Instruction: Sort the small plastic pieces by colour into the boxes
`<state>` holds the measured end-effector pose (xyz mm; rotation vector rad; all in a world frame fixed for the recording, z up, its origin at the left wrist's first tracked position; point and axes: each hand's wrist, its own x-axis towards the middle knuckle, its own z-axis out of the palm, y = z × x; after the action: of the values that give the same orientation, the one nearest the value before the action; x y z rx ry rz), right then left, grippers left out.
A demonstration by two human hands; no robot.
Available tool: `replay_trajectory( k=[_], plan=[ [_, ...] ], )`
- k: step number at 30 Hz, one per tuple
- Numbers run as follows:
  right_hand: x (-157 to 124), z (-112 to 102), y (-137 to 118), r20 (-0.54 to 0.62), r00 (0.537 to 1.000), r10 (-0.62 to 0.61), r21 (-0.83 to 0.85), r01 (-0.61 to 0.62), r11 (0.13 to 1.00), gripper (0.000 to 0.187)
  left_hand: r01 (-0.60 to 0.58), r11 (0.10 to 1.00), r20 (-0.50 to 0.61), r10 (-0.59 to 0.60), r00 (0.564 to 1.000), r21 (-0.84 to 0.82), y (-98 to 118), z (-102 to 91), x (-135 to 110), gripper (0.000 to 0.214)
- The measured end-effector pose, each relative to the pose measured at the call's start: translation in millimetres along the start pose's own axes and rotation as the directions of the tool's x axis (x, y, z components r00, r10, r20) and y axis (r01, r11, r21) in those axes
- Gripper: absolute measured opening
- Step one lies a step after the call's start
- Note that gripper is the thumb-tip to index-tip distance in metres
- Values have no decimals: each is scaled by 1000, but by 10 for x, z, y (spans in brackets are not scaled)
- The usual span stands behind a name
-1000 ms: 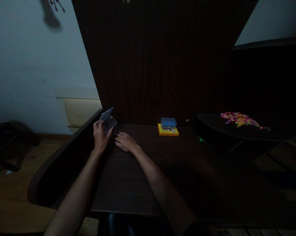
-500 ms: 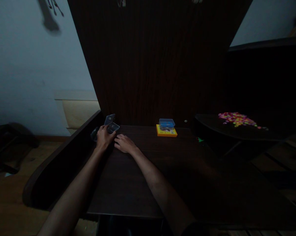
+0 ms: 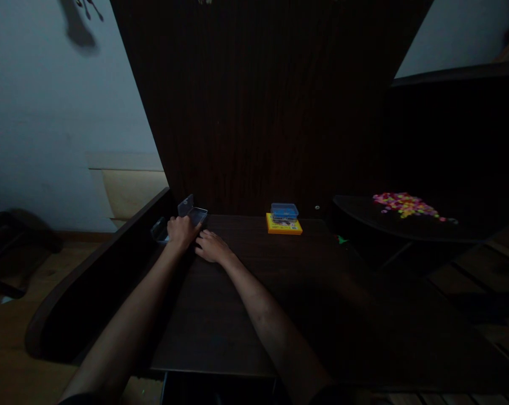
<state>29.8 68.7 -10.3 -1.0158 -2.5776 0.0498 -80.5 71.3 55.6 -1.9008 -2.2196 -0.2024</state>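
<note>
At the far left corner of the dark table, a clear plastic box stands with its hinged lid raised. My left hand is closed at the front edge of this box, thumb pointing right along it; the other fingertips are mostly hidden. Just to the right, my right hand lies palm down on the tabletop, fingers loosely stretched out and holding nothing. Its fingertips are close to the left thumb. Another clear plastic case is partly visible left of my left hand, against the side panel.
A yellow box with a blue-toned clear case on top sits at the back middle. Colourful small pieces are heaped on a dark curved shelf at right. A raised side panel borders the table's left.
My left hand and the open clear box have shifted slightly right, and the box with its lid has turned a little. My right hand stays nearly in place. The view moved slightly.
</note>
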Motion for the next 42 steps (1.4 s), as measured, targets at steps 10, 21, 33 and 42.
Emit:
replay_trajectory(
  k=[10,21,33,42],
  plan=[
    [5,-6,-3,36,999,28,-10,-28,1000,25,12,1000,128,-8,992,-26,84,-104,30,47],
    [14,24,17,20,1000,14,3,-14,1000,24,38,999,170,-33,985,-25,96,-51,88,46],
    [10,-6,7,45,998,45,38,-47,998,25,14,1000,256,-16,966,9,112,-9,309,38],
    [4,-6,22,28,999,15,15,-16,1000,27,0,999,266,-9,964,33,79,38,322,36]
  ],
)
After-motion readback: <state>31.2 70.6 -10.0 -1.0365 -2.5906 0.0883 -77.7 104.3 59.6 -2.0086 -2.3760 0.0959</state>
